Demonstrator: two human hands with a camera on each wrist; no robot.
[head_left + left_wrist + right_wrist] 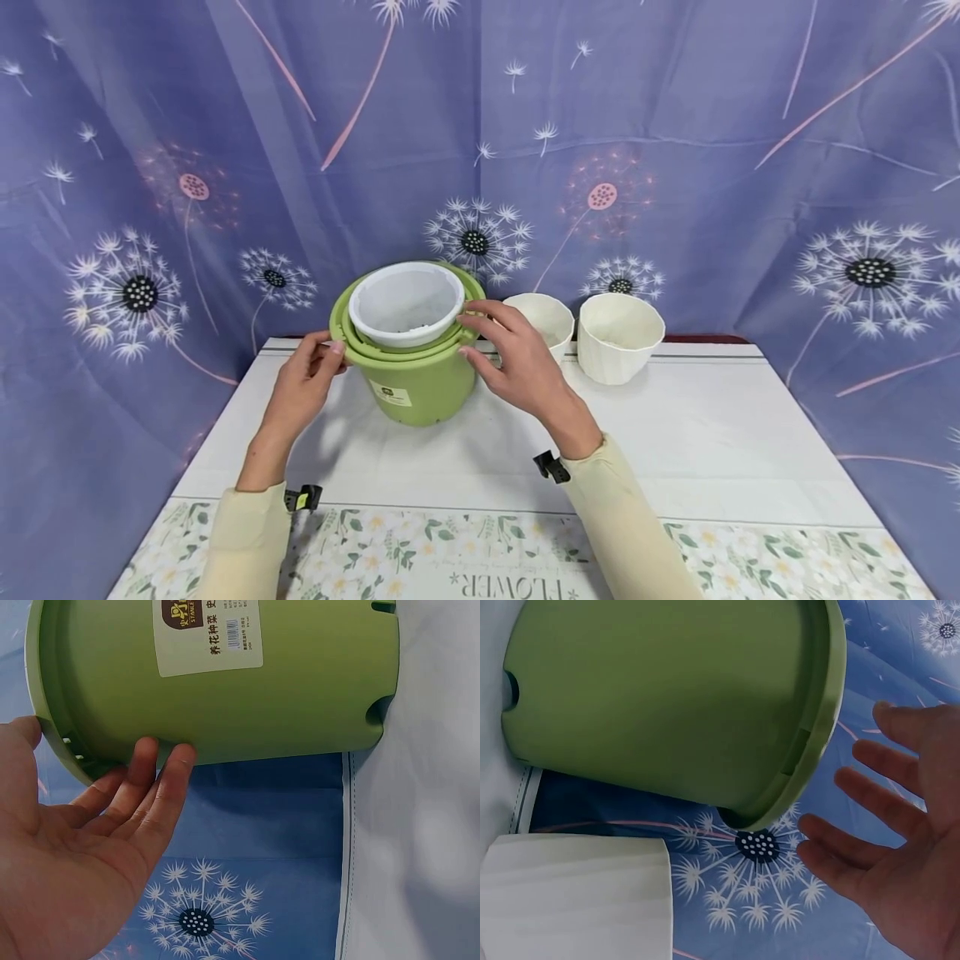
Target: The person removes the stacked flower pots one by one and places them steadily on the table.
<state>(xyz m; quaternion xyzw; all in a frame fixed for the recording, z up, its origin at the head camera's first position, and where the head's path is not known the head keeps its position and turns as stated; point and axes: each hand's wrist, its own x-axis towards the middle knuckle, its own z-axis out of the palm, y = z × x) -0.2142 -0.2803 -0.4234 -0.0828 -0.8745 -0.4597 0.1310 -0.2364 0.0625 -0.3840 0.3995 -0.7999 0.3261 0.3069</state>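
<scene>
A green plastic flowerpot (431, 387) stands upright at the back of the table, a paper label (392, 393) on its front. Nested inside it are another green pot (405, 357) and, topmost, a smaller white pot (405, 308) with dark specks at its bottom. My left hand (303, 387) grips the outer pot's rim at the left, thumb on top and fingers beneath against the wall. On the other side my right hand (521, 362) is spread beside the rim; the right wrist view shows its fingers (881, 799) loosely bent and apart from the pot.
Two cream fluted pots stand to the right, the nearer one (543, 317) partly behind my right hand and the other (618, 342) beyond it. A purple dandelion curtain (675, 200) hangs close behind the table (690, 433), which has a white and floral cover.
</scene>
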